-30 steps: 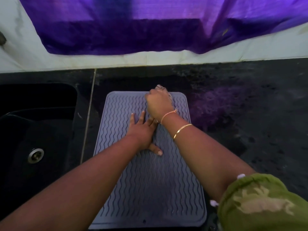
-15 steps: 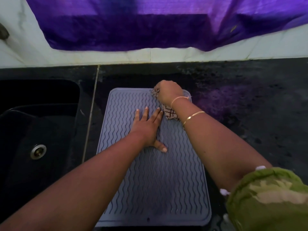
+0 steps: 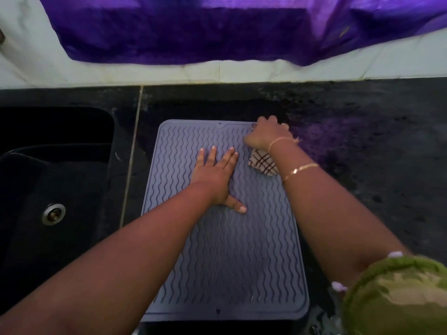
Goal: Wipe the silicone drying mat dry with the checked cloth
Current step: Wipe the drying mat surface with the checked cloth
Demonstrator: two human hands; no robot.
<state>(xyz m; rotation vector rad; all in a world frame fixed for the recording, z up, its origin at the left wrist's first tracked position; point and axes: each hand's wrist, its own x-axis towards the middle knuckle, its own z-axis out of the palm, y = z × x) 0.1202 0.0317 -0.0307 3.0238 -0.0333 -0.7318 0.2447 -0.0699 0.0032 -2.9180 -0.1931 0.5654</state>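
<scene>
Pressing flat, L hand (image 3: 215, 175) pins mat (image 3: 217, 262); R hand (image 3: 267, 135) clenched on checked cloth (image 3: 262, 163).

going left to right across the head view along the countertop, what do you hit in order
sink drain → sink wall → left hand flat on the silicone drying mat → checked cloth → right hand → purple-tinted patch of countertop

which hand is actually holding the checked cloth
The right hand, at the mat's far right corner, grips the checked cloth; the left hand lies flat, empty.
</scene>
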